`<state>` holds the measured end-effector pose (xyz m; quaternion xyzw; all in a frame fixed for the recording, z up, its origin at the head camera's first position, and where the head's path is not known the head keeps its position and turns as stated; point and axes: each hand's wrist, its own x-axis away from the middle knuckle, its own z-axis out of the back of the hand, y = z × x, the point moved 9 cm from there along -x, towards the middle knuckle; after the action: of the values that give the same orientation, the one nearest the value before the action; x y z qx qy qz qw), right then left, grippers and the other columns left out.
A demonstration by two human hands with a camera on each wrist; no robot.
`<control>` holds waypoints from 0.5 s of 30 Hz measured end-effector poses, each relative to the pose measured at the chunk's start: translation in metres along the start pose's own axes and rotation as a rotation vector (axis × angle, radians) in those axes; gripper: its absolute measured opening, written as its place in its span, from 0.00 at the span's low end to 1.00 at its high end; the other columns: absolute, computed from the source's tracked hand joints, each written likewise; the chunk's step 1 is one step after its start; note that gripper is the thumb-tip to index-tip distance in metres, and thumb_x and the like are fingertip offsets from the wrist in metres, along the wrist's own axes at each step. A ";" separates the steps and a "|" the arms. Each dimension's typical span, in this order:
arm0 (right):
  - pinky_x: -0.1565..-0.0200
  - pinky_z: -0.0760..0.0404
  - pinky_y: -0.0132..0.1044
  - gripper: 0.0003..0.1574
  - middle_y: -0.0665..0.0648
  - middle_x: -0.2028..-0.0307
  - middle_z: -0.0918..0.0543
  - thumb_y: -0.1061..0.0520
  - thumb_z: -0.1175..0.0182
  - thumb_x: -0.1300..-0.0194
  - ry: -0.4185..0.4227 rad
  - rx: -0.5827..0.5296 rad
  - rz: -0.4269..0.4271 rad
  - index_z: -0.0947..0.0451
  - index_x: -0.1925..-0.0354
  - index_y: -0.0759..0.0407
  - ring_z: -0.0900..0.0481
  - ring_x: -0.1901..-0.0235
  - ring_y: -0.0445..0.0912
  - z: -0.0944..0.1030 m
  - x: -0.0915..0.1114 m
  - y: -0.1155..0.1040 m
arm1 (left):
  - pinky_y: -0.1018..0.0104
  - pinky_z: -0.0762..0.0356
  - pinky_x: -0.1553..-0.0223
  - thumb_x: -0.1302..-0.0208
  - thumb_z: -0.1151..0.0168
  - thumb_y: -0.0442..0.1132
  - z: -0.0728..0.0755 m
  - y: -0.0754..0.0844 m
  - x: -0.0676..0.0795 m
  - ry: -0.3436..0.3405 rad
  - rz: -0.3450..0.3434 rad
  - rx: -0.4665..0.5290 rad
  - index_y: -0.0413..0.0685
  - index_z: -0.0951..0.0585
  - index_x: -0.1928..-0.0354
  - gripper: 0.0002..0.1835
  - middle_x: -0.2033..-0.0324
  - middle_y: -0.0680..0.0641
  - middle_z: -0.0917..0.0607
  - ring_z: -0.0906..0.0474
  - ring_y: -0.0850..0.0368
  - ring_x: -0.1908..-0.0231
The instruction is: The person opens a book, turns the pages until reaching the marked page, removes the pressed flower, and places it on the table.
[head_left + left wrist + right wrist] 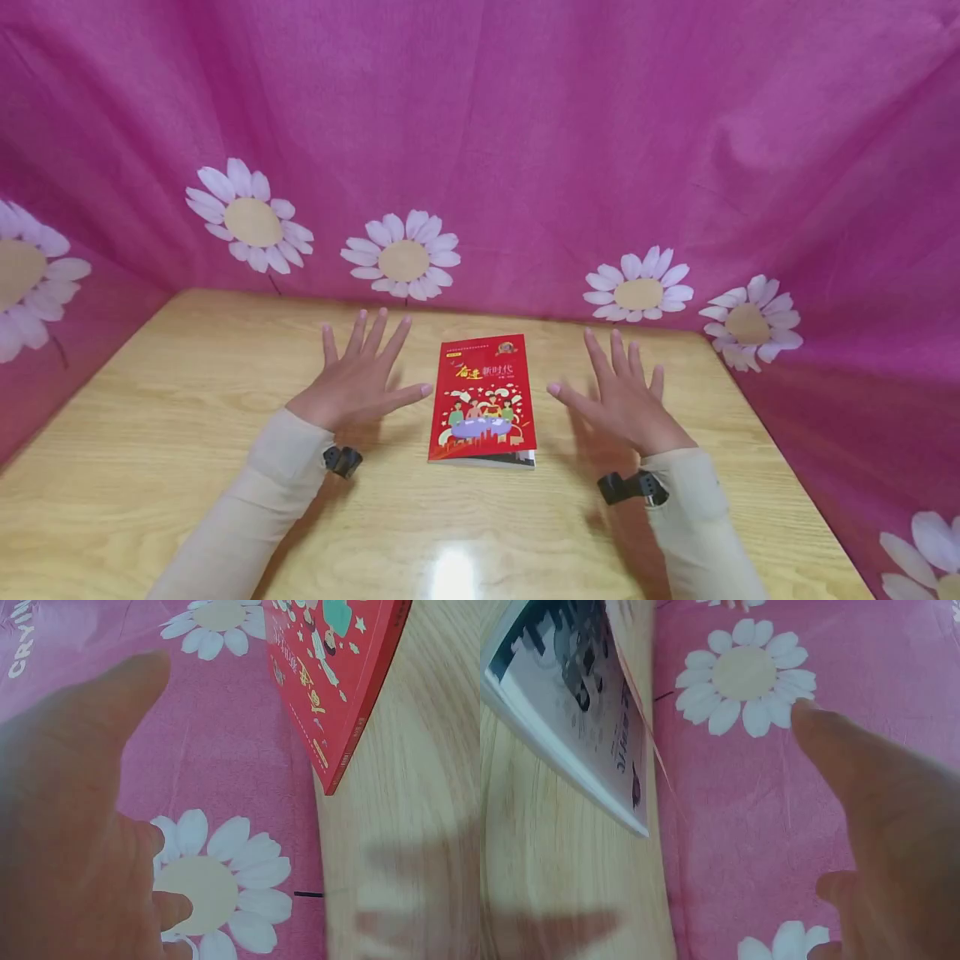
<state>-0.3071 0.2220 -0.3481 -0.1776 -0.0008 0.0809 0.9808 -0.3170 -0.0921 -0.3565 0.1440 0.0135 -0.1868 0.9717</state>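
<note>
A red paperback book (483, 400) with yellow and white Chinese lettering and drawn figures lies face up on the wooden table. Its front cover is slightly raised, and the right wrist view shows a printed grey-and-white page (592, 697) beneath it. To the book's left, my left hand (360, 379) is held with fingers spread, the thumb pointing at the book's edge. My right hand (622, 400) mirrors it on the other side, fingers spread and thumb toward the book. Both hands are apart from the book and hold nothing. In the left wrist view the book's spine (367, 712) faces the left hand.
A pink-purple cloth (517, 150) printed with large white daisies hangs behind the table and along both sides. The light wooden table (187, 400) stretches around the book. Each wrist wears a small black camera on a strap, over a pale sleeve (240, 517).
</note>
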 end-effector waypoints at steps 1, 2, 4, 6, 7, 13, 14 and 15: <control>0.39 0.77 0.71 0.62 0.64 0.25 0.70 0.19 0.56 0.41 0.000 -0.034 0.013 0.69 0.23 0.44 0.75 0.29 0.66 0.000 -0.001 -0.001 | 0.29 0.86 0.41 0.43 0.54 0.76 0.000 0.000 -0.001 -0.005 -0.004 0.020 0.56 0.61 0.23 0.55 0.25 0.41 0.65 0.74 0.36 0.28; 0.38 0.75 0.71 0.61 0.63 0.25 0.69 0.20 0.56 0.39 -0.002 -0.076 0.023 0.68 0.23 0.44 0.74 0.28 0.65 0.000 -0.002 -0.002 | 0.29 0.85 0.40 0.43 0.53 0.76 -0.002 -0.001 -0.001 -0.014 -0.008 0.038 0.57 0.61 0.23 0.56 0.25 0.41 0.65 0.75 0.36 0.27; 0.34 0.68 0.68 0.57 0.62 0.24 0.64 0.23 0.57 0.36 -0.016 -0.190 0.053 0.66 0.23 0.47 0.69 0.27 0.62 -0.002 -0.004 -0.006 | 0.29 0.83 0.39 0.45 0.50 0.77 -0.005 -0.001 -0.003 -0.033 -0.021 0.077 0.57 0.62 0.23 0.57 0.25 0.42 0.64 0.74 0.37 0.27; 0.33 0.60 0.66 0.53 0.60 0.24 0.59 0.25 0.59 0.33 -0.057 -0.332 0.053 0.64 0.23 0.47 0.62 0.26 0.61 -0.006 -0.006 -0.007 | 0.29 0.80 0.38 0.48 0.47 0.77 -0.007 0.000 -0.004 -0.045 -0.042 0.117 0.57 0.61 0.23 0.59 0.24 0.42 0.63 0.72 0.38 0.27; 0.33 0.57 0.65 0.52 0.59 0.24 0.57 0.26 0.61 0.32 -0.075 -0.397 0.051 0.62 0.23 0.48 0.60 0.26 0.60 -0.008 -0.007 -0.007 | 0.29 0.78 0.37 0.49 0.45 0.77 -0.008 0.001 -0.004 -0.048 -0.055 0.134 0.58 0.61 0.23 0.60 0.24 0.43 0.61 0.71 0.38 0.27; 0.33 0.45 0.58 0.50 0.63 0.26 0.49 0.28 0.64 0.29 -0.174 -0.773 0.010 0.57 0.24 0.58 0.50 0.28 0.60 -0.023 -0.013 -0.007 | 0.31 0.70 0.34 0.54 0.35 0.73 -0.021 0.005 -0.008 -0.102 -0.123 0.213 0.60 0.57 0.23 0.63 0.24 0.46 0.57 0.67 0.42 0.26; 0.33 0.43 0.57 0.49 0.65 0.27 0.47 0.29 0.64 0.28 -0.182 -0.823 0.005 0.56 0.25 0.59 0.47 0.29 0.61 -0.026 -0.014 -0.007 | 0.31 0.69 0.34 0.55 0.34 0.73 -0.024 0.005 -0.008 -0.118 -0.128 0.218 0.60 0.57 0.23 0.63 0.24 0.46 0.57 0.67 0.42 0.26; 0.34 0.41 0.57 0.48 0.66 0.28 0.46 0.30 0.63 0.28 -0.189 -0.859 -0.001 0.54 0.25 0.59 0.45 0.30 0.62 -0.027 -0.014 -0.006 | 0.32 0.69 0.34 0.56 0.33 0.72 -0.027 0.006 -0.008 -0.133 -0.130 0.225 0.60 0.55 0.23 0.63 0.24 0.47 0.57 0.67 0.42 0.26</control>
<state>-0.3193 0.2043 -0.3711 -0.5612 -0.1241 0.0885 0.8135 -0.3221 -0.0765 -0.3803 0.2383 -0.0628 -0.2587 0.9340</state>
